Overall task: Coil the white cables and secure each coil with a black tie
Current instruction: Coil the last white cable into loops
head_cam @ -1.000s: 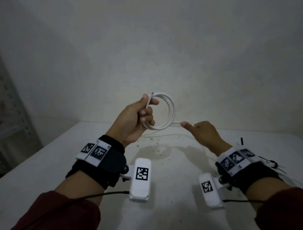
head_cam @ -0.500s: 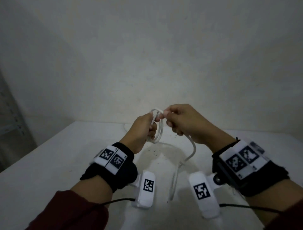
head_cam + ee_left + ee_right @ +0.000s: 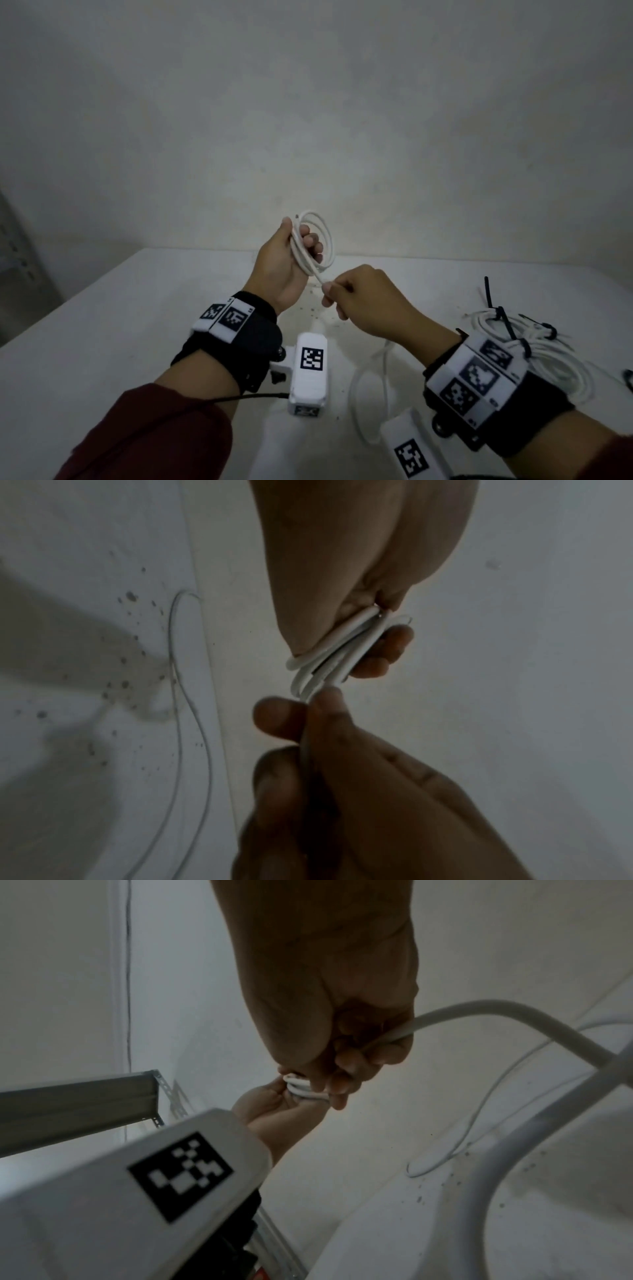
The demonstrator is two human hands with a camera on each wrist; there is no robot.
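Note:
My left hand [image 3: 286, 263] holds a small coil of white cable [image 3: 323, 241] upright above the table, fingers curled through its loops. In the left wrist view the coil [image 3: 337, 649] sits pinched between thumb and fingers. Just below and right of it, my right hand [image 3: 356, 301] grips the cable's free length where it leaves the coil. From that fist the loose cable [image 3: 371, 387] hangs in a loop down to the table; the right wrist view shows it [image 3: 479, 1010] curving away from the fist [image 3: 349, 1047].
At the table's right lie other white cable coils [image 3: 534, 346] bound with black ties [image 3: 503, 317]. The white table [image 3: 137, 342] meets a plain wall behind. A grey metal shelf [image 3: 78, 1099] stands at the left.
My hands have parted after meeting at the coil. The left hand has raised the coil, which has gained a loop. The right hand has slid down the free cable.

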